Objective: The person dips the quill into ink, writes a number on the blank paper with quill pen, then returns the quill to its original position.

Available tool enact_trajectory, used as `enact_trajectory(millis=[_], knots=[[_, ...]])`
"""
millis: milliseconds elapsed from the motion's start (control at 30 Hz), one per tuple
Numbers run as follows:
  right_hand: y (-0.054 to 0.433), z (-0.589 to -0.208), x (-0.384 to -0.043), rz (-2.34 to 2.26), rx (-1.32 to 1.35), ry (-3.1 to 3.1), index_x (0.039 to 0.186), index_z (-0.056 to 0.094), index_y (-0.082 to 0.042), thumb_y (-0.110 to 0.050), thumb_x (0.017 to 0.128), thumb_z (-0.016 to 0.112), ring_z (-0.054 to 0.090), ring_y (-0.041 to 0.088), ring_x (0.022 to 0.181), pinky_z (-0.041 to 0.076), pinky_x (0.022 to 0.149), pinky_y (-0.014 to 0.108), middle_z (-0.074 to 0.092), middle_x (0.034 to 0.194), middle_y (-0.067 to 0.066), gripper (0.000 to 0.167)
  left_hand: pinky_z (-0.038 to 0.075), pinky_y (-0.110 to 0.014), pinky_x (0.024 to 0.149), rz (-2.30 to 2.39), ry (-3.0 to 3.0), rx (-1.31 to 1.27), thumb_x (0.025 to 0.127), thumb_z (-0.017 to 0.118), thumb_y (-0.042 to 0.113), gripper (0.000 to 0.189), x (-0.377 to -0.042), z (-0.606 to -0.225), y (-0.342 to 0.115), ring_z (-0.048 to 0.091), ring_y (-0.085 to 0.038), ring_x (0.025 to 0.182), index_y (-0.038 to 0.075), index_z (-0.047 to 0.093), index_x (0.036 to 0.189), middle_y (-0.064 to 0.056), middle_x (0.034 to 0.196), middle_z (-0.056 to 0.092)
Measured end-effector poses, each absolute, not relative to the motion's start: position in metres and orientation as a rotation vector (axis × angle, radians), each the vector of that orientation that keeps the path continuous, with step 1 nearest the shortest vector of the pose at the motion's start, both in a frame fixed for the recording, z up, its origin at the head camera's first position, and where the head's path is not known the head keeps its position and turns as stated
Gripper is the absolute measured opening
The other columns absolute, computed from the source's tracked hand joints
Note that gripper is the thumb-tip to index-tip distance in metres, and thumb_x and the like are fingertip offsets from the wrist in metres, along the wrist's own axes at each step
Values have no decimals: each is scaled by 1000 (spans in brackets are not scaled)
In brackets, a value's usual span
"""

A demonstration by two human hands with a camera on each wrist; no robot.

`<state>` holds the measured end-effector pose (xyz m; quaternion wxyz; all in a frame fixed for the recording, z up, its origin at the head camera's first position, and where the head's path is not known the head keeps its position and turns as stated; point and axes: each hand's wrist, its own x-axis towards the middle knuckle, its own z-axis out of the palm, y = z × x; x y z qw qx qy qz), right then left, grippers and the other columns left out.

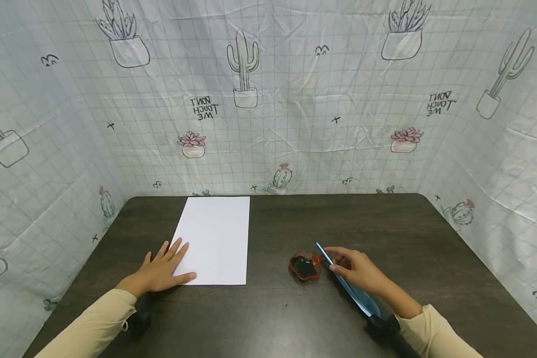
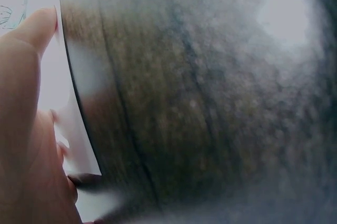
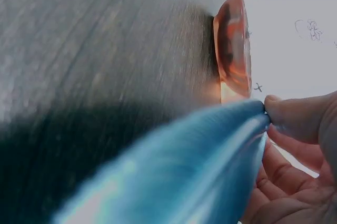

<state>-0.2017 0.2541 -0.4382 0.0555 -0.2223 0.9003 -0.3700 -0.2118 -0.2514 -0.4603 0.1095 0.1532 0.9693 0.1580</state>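
My left hand (image 1: 161, 271) lies flat with fingers spread over the lower left edge of a blank white sheet of paper (image 1: 217, 241). In the left wrist view its thumb (image 2: 39, 29) rests along the paper's near edge. With thumb and fingertips, my right hand (image 1: 358, 268) pinches a blue feather quill (image 1: 360, 298) near its thin end. The quill's tip points up and away, and its broad vane slants back toward the wrist. Just left of the tip sits a small reddish see-through flower-shaped dish (image 1: 304, 266) with dark liquid in it, also in the right wrist view.
A dark wooden table (image 1: 268, 318) carries everything. White cloth (image 1: 295, 99) printed with cacti and a grid stands behind it and at both sides. Black wrist straps (image 1: 382, 325) sit below each hand.
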Motion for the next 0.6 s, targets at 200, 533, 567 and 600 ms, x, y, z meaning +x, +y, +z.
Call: enact_trajectory(millis=[200, 533, 567, 600], knots=[[254, -438, -201, -1175, -710, 2700, 137, 50, -5, -10, 92, 64, 68, 17, 82, 53, 65, 27, 65, 100, 13, 48, 0, -77, 100, 467, 2834, 424, 86, 52, 67, 95, -210, -457, -248, 2, -48, 143, 12, 16, 155, -16, 161, 5], [249, -439, -201, -1319, -660, 2596, 139, 51, -9, -8, 96, 58, 64, 14, 71, 44, 49, 27, 65, 113, 19, 44, 1, -78, 99, 449, 2848, 426, 87, 54, 64, 94, -212, -454, -249, 4, -49, 143, 10, 18, 154, -17, 160, 7], [249, -439, -202, -1340, -660, 2583, 139, 50, -9, -8, 96, 57, 64, 15, 71, 42, 47, 26, 64, 115, 21, 44, 1, -78, 99, 448, 2850, 429, 87, 53, 65, 94, -213, -456, -250, 3, -49, 143, 11, 17, 155, -17, 160, 6], [248, -439, -202, -1363, -658, 2568, 139, 50, -9, -8, 96, 57, 65, 16, 70, 41, 46, 25, 63, 116, 22, 44, 0, -78, 98, 452, 2855, 435, 86, 53, 66, 94, -214, -459, -252, 4, -50, 142, 12, 16, 155, -17, 160, 6]])
